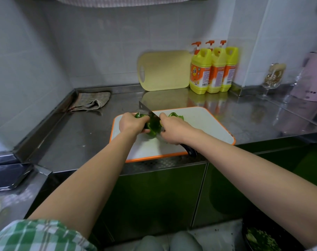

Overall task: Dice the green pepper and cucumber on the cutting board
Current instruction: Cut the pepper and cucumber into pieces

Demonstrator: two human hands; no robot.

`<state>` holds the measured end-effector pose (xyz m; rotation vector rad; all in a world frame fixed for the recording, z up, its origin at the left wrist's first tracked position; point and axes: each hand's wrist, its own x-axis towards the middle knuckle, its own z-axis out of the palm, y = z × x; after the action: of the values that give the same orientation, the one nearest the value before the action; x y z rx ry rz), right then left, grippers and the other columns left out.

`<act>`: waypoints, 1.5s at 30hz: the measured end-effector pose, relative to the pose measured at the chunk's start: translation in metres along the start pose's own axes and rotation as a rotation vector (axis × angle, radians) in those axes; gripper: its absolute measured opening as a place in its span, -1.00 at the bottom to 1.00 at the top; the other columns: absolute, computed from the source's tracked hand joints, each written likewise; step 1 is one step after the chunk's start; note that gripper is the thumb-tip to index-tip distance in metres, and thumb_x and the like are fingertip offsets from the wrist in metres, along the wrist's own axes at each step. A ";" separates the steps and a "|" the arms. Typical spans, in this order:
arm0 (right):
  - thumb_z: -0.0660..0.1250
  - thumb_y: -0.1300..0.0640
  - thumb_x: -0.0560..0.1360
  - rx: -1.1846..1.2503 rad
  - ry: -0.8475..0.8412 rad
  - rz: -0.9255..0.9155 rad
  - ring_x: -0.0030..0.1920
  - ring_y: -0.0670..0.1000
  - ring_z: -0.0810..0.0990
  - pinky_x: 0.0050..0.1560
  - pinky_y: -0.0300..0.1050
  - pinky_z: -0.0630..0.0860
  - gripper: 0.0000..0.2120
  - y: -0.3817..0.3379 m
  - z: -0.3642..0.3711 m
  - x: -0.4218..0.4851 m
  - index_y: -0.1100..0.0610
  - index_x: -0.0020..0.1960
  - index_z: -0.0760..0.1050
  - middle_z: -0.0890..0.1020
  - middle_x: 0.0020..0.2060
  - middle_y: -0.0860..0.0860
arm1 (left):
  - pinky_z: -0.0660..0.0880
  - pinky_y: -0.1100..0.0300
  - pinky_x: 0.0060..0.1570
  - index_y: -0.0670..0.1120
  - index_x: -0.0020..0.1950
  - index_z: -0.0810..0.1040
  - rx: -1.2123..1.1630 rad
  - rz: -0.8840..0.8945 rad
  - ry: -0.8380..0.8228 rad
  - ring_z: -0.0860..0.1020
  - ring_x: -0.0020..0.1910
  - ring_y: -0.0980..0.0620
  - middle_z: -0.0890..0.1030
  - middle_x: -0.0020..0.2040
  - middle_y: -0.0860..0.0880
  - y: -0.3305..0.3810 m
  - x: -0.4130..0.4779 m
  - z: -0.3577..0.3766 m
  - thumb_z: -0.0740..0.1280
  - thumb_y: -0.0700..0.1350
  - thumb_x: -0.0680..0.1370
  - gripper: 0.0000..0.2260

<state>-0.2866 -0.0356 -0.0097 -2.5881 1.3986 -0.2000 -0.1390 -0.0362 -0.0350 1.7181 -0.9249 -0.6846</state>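
Two hands work over the white, orange-rimmed cutting board (pixel 199 122), which lies on the steel counter (pixel 81 136) by its front edge. Left hand (pixel 131 124): fingers curled round a green pepper piece (pixel 153 126), holding it at the board's left-middle. Right hand (pixel 174 130): fingers wrapped round the dark handle (pixel 190 150) of a broad knife (pixel 145 108). The blade stands between the hands against the pepper, tip toward the wall; whether the edge has entered the flesh, cannot tell. Second pepper piece (pixel 176 115) on the board, just behind the right hand. Back of counter: pale yellow board (pixel 165 71) leaning on the tiles, three yellow detergent bottles (pixel 215 69) just right of it, folded cloth (pixel 90 102) in the left corner.
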 end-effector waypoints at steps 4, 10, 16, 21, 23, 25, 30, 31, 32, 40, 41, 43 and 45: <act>0.18 0.20 0.56 0.011 -0.032 0.019 -0.23 0.12 0.46 -0.33 -0.04 0.36 -0.74 -0.004 0.003 0.004 0.18 0.22 0.25 0.41 -0.24 0.05 | 0.64 -0.02 -0.05 -0.18 -0.08 0.64 0.015 0.010 -0.005 0.68 -0.32 -0.10 0.67 -0.24 -0.12 -0.001 0.001 0.000 0.44 -0.14 0.46 -0.88; 0.20 0.28 0.52 0.000 -0.136 0.057 -0.35 0.10 0.54 -0.50 -0.12 0.44 -0.80 -0.004 0.002 0.012 0.17 0.09 0.23 0.50 -0.16 0.17 | 0.64 -0.03 -0.04 -0.21 -0.11 0.62 -0.017 -0.015 0.015 0.68 -0.32 -0.12 0.67 -0.29 -0.12 -0.006 0.004 0.000 0.44 -0.17 0.45 -0.89; 0.29 0.34 0.46 -0.029 -0.171 0.089 -0.34 0.10 0.53 -0.43 -0.07 0.50 -0.67 -0.007 0.007 0.026 0.22 0.17 0.28 0.55 -0.09 0.20 | 0.64 -0.06 -0.07 -0.16 -0.11 0.60 -0.012 0.004 -0.016 0.68 -0.31 -0.12 0.65 -0.25 -0.11 -0.006 0.004 -0.002 0.42 -0.20 0.45 -0.94; 0.28 0.35 0.45 0.055 -0.112 0.118 -0.40 0.07 0.50 -0.48 -0.09 0.48 -0.65 -0.010 0.015 0.041 0.23 0.19 0.29 0.53 -0.09 0.21 | 0.65 -0.06 -0.19 -0.17 0.11 0.52 -0.066 0.032 0.030 0.63 -0.37 -0.07 0.58 -0.22 -0.04 -0.015 0.004 -0.011 0.37 -0.24 0.50 -0.81; 0.22 0.32 0.49 0.155 -0.075 0.133 -0.38 0.09 0.54 -0.43 -0.05 0.54 -0.70 -0.004 0.019 0.044 0.23 0.21 0.30 0.50 -0.10 0.18 | 0.64 0.06 -0.33 -0.16 0.12 0.53 -0.094 0.061 0.044 0.60 -0.36 0.00 0.57 -0.19 -0.06 -0.016 0.003 -0.016 0.30 -0.26 0.54 -0.84; 0.19 0.28 0.52 0.248 -0.030 0.147 -0.36 0.11 0.56 -0.37 0.00 0.59 -0.72 0.005 0.022 0.043 0.24 0.22 0.31 0.50 -0.07 0.17 | 0.62 0.14 -0.41 -0.16 0.15 0.56 -0.086 0.080 0.013 0.59 -0.31 0.03 0.56 -0.14 -0.08 -0.018 0.005 -0.018 0.25 -0.27 0.56 -0.80; 0.18 0.25 0.50 0.404 0.155 0.140 -0.33 0.23 0.60 -0.31 0.09 0.61 -0.75 0.031 0.023 0.037 0.23 0.17 0.33 0.54 -0.10 0.20 | 0.64 0.11 -0.31 -0.17 0.29 0.53 -0.007 0.056 -0.073 0.56 -0.23 -0.01 0.56 -0.08 -0.13 -0.021 0.014 -0.014 0.27 -0.30 0.56 -0.70; 0.18 0.26 0.49 0.457 0.155 0.142 -0.33 0.25 0.60 -0.31 0.11 0.61 -0.76 0.033 0.022 0.036 0.24 0.16 0.33 0.54 -0.13 0.21 | 0.65 0.01 -0.18 -0.17 0.32 0.50 0.010 0.058 -0.064 0.58 -0.20 -0.06 0.55 -0.11 -0.12 -0.022 0.016 -0.012 0.32 -0.28 0.55 -0.67; 0.18 0.28 0.48 0.494 0.143 0.142 -0.37 0.23 0.59 -0.33 0.09 0.61 -0.78 0.035 0.021 0.035 0.24 0.12 0.33 0.54 -0.18 0.20 | 0.62 -0.06 -0.05 -0.17 0.36 0.47 0.042 0.066 -0.054 0.59 -0.14 -0.11 0.55 -0.11 -0.11 -0.021 0.018 -0.010 0.38 -0.23 0.53 -0.61; 0.13 0.31 0.47 0.514 0.058 0.150 -0.55 0.10 0.52 -0.48 -0.15 0.46 -0.84 0.033 0.023 0.026 0.25 0.05 0.35 0.53 -0.32 0.16 | 0.40 0.02 0.24 -0.18 0.36 0.42 0.570 0.152 0.044 0.46 0.26 -0.22 0.47 0.29 -0.23 -0.029 0.015 0.012 0.42 0.10 0.48 -0.44; 0.13 0.30 0.47 0.525 0.050 0.154 -0.56 0.09 0.51 -0.48 -0.16 0.45 -0.84 0.033 0.023 0.024 0.25 0.04 0.35 0.52 -0.34 0.15 | 0.39 0.03 0.17 -0.19 0.32 0.43 0.614 0.159 0.044 0.45 0.25 -0.23 0.48 0.26 -0.24 -0.029 0.013 0.015 0.40 0.16 0.48 -0.44; 0.13 0.31 0.48 0.552 0.024 0.147 -0.57 0.05 0.48 -0.49 -0.19 0.42 -0.88 0.035 0.019 0.020 0.22 0.01 0.34 0.52 -0.37 0.13 | 0.38 0.04 0.05 -0.22 0.28 0.41 0.641 0.154 0.021 0.46 0.23 -0.23 0.52 0.22 -0.23 -0.028 0.009 0.022 0.35 0.23 0.49 -0.40; 0.13 0.32 0.49 0.559 0.002 0.133 -0.58 0.01 0.46 -0.51 -0.22 0.39 -0.91 0.036 0.015 0.015 0.17 -0.07 0.33 0.51 -0.38 0.12 | 0.37 0.05 0.01 -0.27 0.28 0.38 0.624 0.122 0.027 0.49 0.21 -0.23 0.54 0.20 -0.23 -0.025 0.008 0.025 0.35 0.17 0.52 -0.43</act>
<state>-0.3047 -0.0662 -0.0321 -2.0334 1.2817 -0.4938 -0.1485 -0.0510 -0.0665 2.1768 -1.3034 -0.2991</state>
